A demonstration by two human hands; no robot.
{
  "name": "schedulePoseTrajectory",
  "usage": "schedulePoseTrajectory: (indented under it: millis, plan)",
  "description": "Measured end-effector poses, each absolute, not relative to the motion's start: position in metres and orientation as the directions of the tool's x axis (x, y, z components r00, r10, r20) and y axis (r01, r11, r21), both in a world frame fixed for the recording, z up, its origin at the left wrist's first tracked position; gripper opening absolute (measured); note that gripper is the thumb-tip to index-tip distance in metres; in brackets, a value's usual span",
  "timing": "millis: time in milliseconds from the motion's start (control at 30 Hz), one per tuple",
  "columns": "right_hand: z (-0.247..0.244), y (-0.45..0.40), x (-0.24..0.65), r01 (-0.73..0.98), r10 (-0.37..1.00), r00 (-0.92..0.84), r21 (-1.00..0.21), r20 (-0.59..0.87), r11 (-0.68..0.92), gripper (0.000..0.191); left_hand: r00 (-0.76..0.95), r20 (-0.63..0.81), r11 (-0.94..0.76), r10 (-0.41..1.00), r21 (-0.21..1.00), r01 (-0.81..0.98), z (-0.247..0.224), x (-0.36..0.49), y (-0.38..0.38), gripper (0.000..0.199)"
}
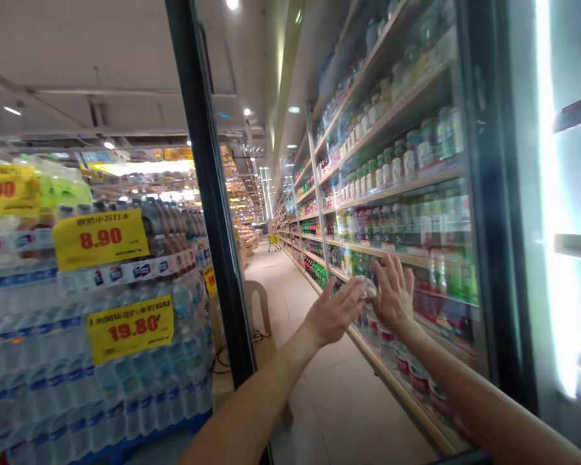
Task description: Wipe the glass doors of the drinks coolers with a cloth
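A glass door [319, 400] with a black frame [213, 168] stands in front of me, and the aisle shows through its pane. My left hand [334, 313] is stretched toward the glass, its fingers closed on a crumpled white cloth [368, 287]. Close beside it, my right hand [394, 294] is raised with the fingers spread. Its thumb side lies by the cloth; whether it touches the cloth I cannot tell. Both forearms reach in from the bottom of the view.
On the left, packs of bottled water [140, 381] are stacked, with yellow price signs [101, 239] on them. Shelves of drink bottles [392, 161] line the aisle. At the right edge are a bright light strip [554, 194] and a cooler shelf [578, 245]. A chair [259, 307] stands behind the frame.
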State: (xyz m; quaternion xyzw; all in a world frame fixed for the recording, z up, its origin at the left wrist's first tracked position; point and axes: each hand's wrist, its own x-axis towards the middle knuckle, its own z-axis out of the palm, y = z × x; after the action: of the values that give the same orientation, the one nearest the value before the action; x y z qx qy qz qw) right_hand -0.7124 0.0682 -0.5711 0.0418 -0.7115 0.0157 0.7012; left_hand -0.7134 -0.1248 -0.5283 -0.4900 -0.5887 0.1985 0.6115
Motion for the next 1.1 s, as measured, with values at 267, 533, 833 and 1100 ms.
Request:
schedulePoseTrajectory:
  millis: [267,533,833,1100]
  plan:
    - [-0.569,0.064,-0.713,-0.055,-0.019,-0.009,0.019,1.0,0.998,0.06,0.221,0.699,0.606,0.68,-0.705,0.368,-0.507,-0.715,-0.113,0.036]
    - [-0.571,0.065,-0.713,-0.064,-0.001,-0.007,0.0,1.0,0.998,0.058,0.15,0.821,0.729,0.551,-0.561,0.393,-0.493,-0.715,-0.139,0.037]
    - [-0.55,0.046,-0.712,-0.106,-0.009,-0.055,0.003,0.998,0.994,0.06,0.19,0.665,0.575,0.722,-0.73,0.368,-0.507,-0.715,-0.149,0.039]
    - [-0.549,0.037,-0.715,-0.096,0.032,0.002,-0.032,0.999,0.995,0.058,0.16,0.923,0.848,0.349,-0.384,0.366,-0.473,-0.713,-0.173,0.041]
